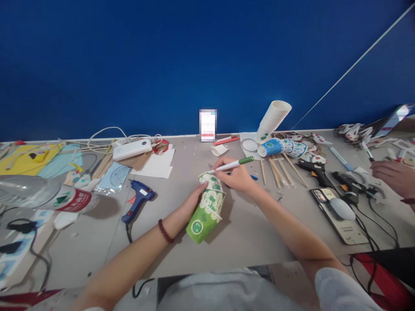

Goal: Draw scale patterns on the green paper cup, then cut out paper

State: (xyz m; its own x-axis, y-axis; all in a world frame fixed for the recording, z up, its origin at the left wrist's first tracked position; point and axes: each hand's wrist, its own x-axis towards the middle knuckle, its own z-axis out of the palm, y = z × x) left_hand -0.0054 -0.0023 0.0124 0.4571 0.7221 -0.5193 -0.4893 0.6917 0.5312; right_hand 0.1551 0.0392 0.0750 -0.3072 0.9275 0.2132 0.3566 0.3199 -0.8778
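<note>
My left hand point(193, 199) grips a stack of green-patterned paper cups point(207, 207) lying tilted on the grey table point(246, 233), bottom toward me. My right hand point(235, 176) is closed on a white marker with a green cap point(234, 164), its tip at the rim of the upper cup. A dark bead bracelet point(165, 231) sits on my left wrist.
A blue glue gun point(138, 199) lies to the left, a plastic bottle point(48, 194) further left. A stack of white cups point(274, 117), blue cups point(280, 147), wooden sticks point(279, 170) and black glue guns point(316, 170) lie to the right. Another person's hand point(394, 175) rests far right.
</note>
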